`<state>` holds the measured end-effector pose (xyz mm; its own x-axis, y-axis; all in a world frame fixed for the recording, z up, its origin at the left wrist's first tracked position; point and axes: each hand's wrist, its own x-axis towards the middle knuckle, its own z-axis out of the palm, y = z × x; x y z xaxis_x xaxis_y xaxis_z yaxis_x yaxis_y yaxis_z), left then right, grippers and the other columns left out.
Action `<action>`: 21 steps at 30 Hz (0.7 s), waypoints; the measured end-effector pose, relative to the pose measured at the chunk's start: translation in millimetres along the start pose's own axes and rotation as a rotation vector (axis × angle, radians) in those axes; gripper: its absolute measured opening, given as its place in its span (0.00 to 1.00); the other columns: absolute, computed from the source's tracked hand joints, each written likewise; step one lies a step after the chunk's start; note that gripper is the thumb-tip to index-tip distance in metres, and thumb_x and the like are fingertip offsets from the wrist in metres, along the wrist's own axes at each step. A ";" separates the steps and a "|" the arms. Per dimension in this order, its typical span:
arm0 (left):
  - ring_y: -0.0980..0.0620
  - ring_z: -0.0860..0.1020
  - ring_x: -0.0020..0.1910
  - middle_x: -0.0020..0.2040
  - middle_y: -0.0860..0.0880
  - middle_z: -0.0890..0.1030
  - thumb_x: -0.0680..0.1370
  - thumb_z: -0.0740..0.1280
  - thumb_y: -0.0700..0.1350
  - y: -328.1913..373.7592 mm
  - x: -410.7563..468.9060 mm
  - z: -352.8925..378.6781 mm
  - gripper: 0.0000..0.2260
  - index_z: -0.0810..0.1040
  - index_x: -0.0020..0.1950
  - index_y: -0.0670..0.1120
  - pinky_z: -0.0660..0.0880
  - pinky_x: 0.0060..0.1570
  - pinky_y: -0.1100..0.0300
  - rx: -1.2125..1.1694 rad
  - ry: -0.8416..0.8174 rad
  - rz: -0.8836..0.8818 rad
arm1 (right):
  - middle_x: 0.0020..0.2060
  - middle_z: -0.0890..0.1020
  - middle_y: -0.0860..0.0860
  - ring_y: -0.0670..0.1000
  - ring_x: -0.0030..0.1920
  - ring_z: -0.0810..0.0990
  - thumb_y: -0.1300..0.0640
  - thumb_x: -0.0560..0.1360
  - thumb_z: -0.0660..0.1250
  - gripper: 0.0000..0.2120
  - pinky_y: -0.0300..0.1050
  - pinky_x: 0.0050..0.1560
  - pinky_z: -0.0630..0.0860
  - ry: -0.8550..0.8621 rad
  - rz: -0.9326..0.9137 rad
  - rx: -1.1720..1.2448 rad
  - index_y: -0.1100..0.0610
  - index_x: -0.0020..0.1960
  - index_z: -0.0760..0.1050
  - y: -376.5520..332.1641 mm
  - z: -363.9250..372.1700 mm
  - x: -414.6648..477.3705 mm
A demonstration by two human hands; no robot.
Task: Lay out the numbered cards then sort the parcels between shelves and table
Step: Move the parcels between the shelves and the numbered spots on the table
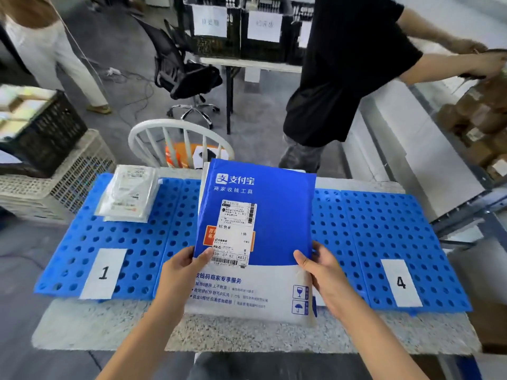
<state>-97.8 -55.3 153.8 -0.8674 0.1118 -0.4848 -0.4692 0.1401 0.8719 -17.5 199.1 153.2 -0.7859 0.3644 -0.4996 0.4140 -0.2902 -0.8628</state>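
I hold a blue and white parcel envelope (277,215) with a white shipping label above the middle of the table. My left hand (182,267) grips its left edge, thumb on the label. My right hand (319,270) grips its right edge. Blue perforated mats (384,229) cover the speckled table (109,325). A white card marked 1 (103,272) lies at the front left, and a card marked 4 (401,282) at the front right. A small stack of white plastic parcels (129,193) rests on the mat at the back left. Whatever lies under the envelope is hidden.
A white chair (175,133) stands behind the table. A person in black (348,64) reaches toward the shelf of brown boxes (480,124) on the right. Crates (49,160) sit at the left, and another person stands far left. Labelled black bins (238,26) are at the back.
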 end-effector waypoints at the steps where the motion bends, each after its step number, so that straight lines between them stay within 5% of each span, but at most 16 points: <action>1: 0.40 0.81 0.45 0.48 0.38 0.81 0.73 0.73 0.55 -0.5 13.5 -9.0 0.08 0.83 0.44 0.52 0.75 0.55 0.36 -0.001 -0.001 -0.011 | 0.58 0.82 0.49 0.52 0.59 0.80 0.55 0.71 0.73 0.23 0.55 0.65 0.73 -0.004 0.008 -0.018 0.55 0.64 0.72 -1.4 11.5 13.0; 8: 0.44 0.76 0.37 0.45 0.32 0.78 0.74 0.71 0.56 2.9 108.9 -50.1 0.17 0.79 0.45 0.41 0.77 0.40 0.42 0.048 0.012 -0.081 | 0.58 0.81 0.50 0.52 0.57 0.81 0.56 0.73 0.71 0.21 0.55 0.64 0.74 0.004 0.081 -0.097 0.54 0.64 0.72 -8.2 76.0 96.6; 13: 0.47 0.72 0.36 0.38 0.44 0.74 0.74 0.70 0.55 13.9 173.7 -57.8 0.22 0.76 0.49 0.35 0.71 0.36 0.51 0.127 0.011 -0.081 | 0.58 0.81 0.50 0.52 0.58 0.80 0.57 0.75 0.70 0.18 0.54 0.64 0.74 0.022 0.084 -0.115 0.54 0.63 0.72 -7.6 105.1 155.6; 16: 0.45 0.75 0.37 0.40 0.44 0.77 0.69 0.72 0.60 16.7 201.1 -60.9 0.28 0.75 0.51 0.35 0.76 0.38 0.46 0.145 -0.012 -0.127 | 0.59 0.80 0.50 0.52 0.58 0.80 0.57 0.76 0.69 0.19 0.54 0.62 0.75 0.034 0.103 -0.147 0.54 0.66 0.71 -8.2 114.3 182.9; 21: 0.42 0.84 0.47 0.49 0.43 0.85 0.77 0.70 0.47 18.9 231.5 -59.8 0.11 0.80 0.55 0.43 0.81 0.51 0.44 0.120 -0.104 -0.227 | 0.61 0.78 0.50 0.49 0.57 0.80 0.56 0.77 0.68 0.22 0.48 0.60 0.76 0.018 0.115 -0.222 0.55 0.69 0.68 -7.9 119.7 223.4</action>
<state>-317.4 -85.6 62.2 -0.7177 0.1634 -0.6769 -0.6215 0.2882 0.7285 -251.4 176.8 57.7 -0.7204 0.3568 -0.5947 0.5923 -0.1295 -0.7952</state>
